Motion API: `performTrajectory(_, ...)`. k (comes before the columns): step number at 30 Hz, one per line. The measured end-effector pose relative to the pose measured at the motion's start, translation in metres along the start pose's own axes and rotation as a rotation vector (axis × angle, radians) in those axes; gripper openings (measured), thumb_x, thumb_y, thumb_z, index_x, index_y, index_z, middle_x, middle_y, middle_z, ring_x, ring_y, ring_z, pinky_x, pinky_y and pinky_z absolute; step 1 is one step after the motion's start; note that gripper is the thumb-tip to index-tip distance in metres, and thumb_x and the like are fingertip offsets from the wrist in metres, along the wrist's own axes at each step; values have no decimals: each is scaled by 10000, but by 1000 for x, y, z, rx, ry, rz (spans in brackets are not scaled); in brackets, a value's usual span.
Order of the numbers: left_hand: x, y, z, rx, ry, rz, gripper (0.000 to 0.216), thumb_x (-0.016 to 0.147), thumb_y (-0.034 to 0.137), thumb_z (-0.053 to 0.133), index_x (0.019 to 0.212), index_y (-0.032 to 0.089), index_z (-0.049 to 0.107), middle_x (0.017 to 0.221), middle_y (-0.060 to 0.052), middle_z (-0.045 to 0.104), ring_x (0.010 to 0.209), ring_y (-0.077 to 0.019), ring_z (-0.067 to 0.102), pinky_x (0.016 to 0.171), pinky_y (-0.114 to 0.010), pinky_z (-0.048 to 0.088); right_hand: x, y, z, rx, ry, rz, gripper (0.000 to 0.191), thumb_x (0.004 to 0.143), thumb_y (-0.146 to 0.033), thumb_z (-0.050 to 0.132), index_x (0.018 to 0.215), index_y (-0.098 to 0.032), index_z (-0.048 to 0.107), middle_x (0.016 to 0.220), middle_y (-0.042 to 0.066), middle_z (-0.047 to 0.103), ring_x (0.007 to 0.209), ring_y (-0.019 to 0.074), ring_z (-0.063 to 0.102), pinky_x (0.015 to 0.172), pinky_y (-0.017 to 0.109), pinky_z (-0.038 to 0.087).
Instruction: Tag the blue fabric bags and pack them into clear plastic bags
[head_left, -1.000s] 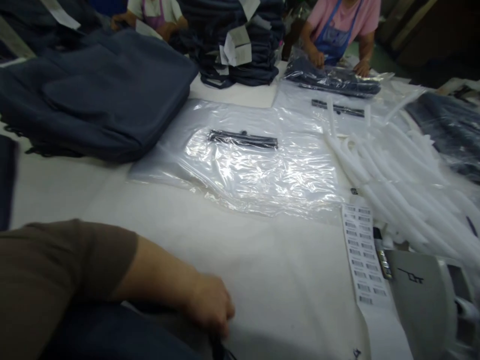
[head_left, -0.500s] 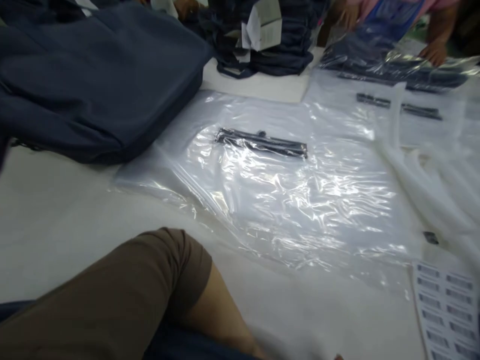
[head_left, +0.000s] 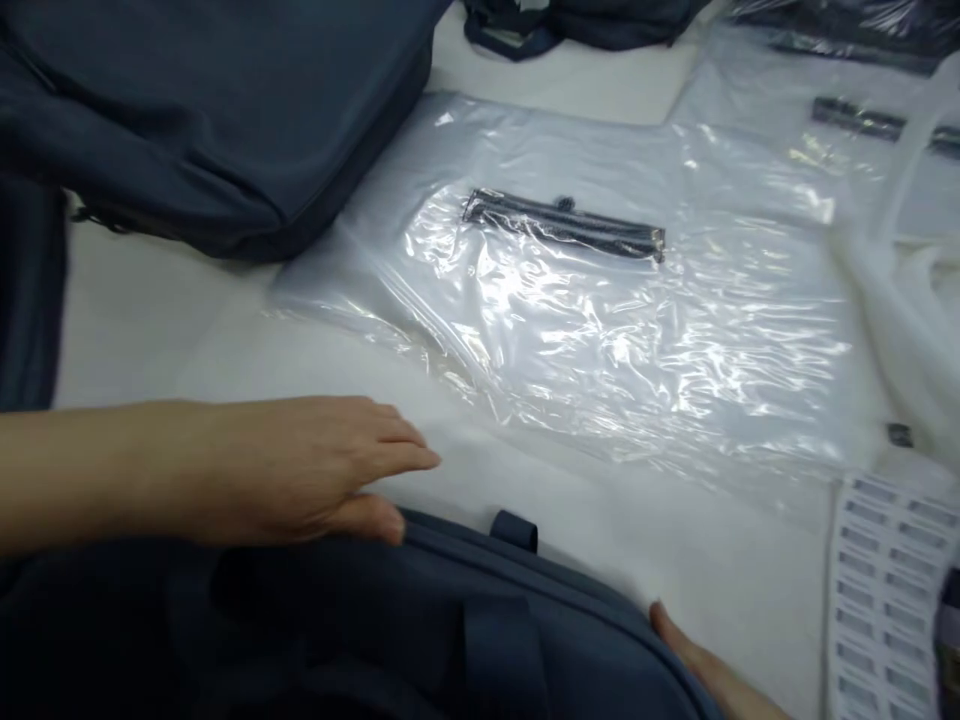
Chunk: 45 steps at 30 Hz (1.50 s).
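The near navy bag [head_left: 420, 630] lies between the two hands, its visible rim sloping from the left hand [head_left: 337, 465] down to the right; the picture cuts off the rest, so its full long axis cannot be told. The left hand overlaps the bag's far rim — fingers extended, gripping nothing, contact unclear. The right hand [head_left: 694, 660] shows partly, just beside the bag's right end — its grip cannot be told. Clear plastic bags [head_left: 600, 330] lie beyond the navy bag.

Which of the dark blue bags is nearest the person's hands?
The bag at the bottom edge: the left hand is at its far side, the right hand beside it. The large bag at upper left lies farther from both.
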<state>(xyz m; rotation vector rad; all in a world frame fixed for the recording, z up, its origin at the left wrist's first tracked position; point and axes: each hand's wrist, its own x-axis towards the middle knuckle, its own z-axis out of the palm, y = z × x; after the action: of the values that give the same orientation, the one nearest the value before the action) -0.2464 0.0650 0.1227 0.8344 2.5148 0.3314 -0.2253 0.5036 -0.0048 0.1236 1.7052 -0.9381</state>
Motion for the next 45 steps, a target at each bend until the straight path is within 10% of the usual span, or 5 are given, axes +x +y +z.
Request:
performTrajectory(7,-128,-37,115,212,461,-508,549,900,659,311,1242,311,563,1142,34,650,990,-256,613,912,-409,469,-51,-95,21,-622,638,-500,584,892,-617,320,1248,-229,573,1216,125,630,1084,281,612,915,453,514)
performTrajectory(11,-131,-18,127,154,569,-462,466,956,521,335,1270,246,543,1260,-26,597,1142,-249,550,982,-407,436,-40,-120,85,-1098,419,-940,615,877,-481,524,1440,-350,314,1557,78,225,1406,316,255,1107,565,298)
performTrajectory(20,-138,62,141,-62,420,143,344,899,558,477,963,286,678,1266,17,602,1272,-179,463,1208,-350,48,-24,-79,151,-1392,356,-1017,747,808,-513,617,1453,-354,277,1565,74,172,1415,417,117,1092,609,293)
performTrajectory(33,-121,3,189,203,543,-401,463,953,463,419,1405,376,377,1527,-44,250,1413,-283,210,1150,-524,70,13,-79,158,-1442,673,-962,683,882,-345,539,1472,-359,195,1553,44,194,1417,317,221,1134,570,195)
performTrajectory(45,-146,-49,106,-158,379,-863,484,926,492,338,834,178,695,851,-99,696,842,-259,637,754,-327,469,24,-70,153,-1552,835,-1079,698,877,-364,515,1485,-333,174,1537,42,260,1385,323,301,1103,537,217)
